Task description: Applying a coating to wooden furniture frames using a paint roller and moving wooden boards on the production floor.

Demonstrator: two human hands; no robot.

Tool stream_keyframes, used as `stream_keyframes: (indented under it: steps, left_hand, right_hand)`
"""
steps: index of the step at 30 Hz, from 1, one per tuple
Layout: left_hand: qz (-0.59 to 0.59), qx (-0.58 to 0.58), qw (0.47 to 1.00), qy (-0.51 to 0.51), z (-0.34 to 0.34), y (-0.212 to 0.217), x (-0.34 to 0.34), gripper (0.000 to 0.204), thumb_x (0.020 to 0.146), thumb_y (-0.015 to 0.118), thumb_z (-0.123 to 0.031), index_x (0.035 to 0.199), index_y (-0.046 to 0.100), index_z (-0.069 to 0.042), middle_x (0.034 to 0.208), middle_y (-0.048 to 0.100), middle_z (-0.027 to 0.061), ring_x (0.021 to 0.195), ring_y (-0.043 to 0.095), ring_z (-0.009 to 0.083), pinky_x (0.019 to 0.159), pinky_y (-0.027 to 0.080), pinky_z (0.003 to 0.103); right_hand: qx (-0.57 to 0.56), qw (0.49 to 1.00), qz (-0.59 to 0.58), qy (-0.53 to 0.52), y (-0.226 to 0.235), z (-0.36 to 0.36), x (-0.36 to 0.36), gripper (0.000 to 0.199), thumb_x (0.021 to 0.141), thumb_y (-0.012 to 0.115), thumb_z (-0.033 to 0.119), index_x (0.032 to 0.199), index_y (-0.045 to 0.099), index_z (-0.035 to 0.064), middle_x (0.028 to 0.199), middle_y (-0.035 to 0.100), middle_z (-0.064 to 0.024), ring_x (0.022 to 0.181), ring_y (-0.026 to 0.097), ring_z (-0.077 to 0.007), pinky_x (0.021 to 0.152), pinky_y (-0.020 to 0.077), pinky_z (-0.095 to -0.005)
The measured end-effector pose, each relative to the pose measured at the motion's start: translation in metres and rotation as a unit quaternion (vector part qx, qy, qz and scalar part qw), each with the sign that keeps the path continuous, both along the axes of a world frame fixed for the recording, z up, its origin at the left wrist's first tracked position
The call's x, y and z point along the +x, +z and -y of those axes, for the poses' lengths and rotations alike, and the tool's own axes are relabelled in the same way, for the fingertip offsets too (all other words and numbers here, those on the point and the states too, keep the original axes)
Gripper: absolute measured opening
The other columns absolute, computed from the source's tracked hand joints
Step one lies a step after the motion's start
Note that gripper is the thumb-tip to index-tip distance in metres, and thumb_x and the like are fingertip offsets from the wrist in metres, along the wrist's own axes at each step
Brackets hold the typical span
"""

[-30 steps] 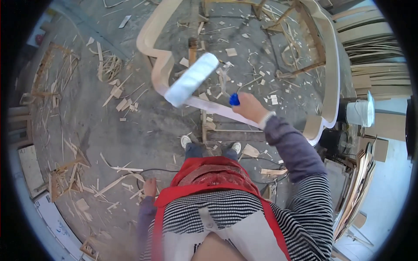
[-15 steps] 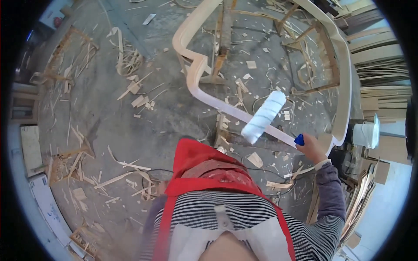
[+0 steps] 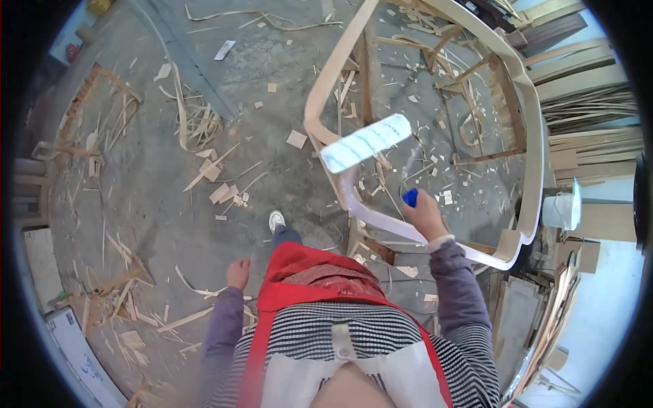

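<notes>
My right hand is closed round the blue handle of a paint roller. The roller's sleeve is white and fluffy with faint diagonal stripes. It lies across the left corner of a large curved wooden frame, hiding part of that corner; I cannot tell whether it touches the wood. The near bar of the frame looks whitish, while its far left bar is bare pale wood. Down at my left side hangs my left hand, fingers curled in, with nothing visible in them.
Wooden trestles stand under the frame. A white bucket is at the right, near stacked wooden strips. Wood scraps and shavings litter the grey floor, and my white shoe shows ahead.
My right hand and the roller have moved left, and the roller now sits farther along the frame by its corner. My left hand has swung into clear view. A shoe now shows.
</notes>
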State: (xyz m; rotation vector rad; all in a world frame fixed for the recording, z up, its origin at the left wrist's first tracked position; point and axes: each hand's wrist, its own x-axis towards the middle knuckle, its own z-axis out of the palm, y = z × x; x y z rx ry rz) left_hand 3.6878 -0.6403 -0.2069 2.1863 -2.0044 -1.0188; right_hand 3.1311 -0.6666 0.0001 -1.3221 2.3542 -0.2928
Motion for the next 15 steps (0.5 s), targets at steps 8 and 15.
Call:
stream_keyframes:
  steps: [8, 15]
  left_hand:
    - [0.067, 0.063, 0.995, -0.048, 0.089, -0.002, 0.139, 0.045, 0.093, 0.052, -0.040, 0.087, 0.070, 0.001, 0.084, 0.066, 0.0262, 0.084, 0.062, 0.0457, 0.075, 0.047, 0.054]
    - [0.031, 0.016, 0.999, 0.009, 0.210, 0.026, 0.143, 0.048, 0.094, 0.053, -0.044, 0.088, 0.070, 0.001, 0.086, 0.067, 0.0248, 0.085, 0.064, 0.0438, 0.076, 0.048, 0.053]
  right_hand:
    - [0.056, 0.997, -0.053, 0.014, 0.015, 0.076, 0.057, 0.034, 0.079, 0.069, 0.029, 0.093, 0.058, 0.0007, 0.084, 0.066, -0.0253, 0.085, 0.063, -0.0459, 0.075, 0.0492, -0.0535]
    - [-0.027, 0.993, 0.079, -0.087, 0.019, 0.170, 0.130, 0.041, 0.081, 0.072, 0.031, 0.105, 0.058, -0.0001, 0.077, 0.066, -0.0204, 0.069, 0.066, -0.0364, 0.064, 0.0523, -0.0436]
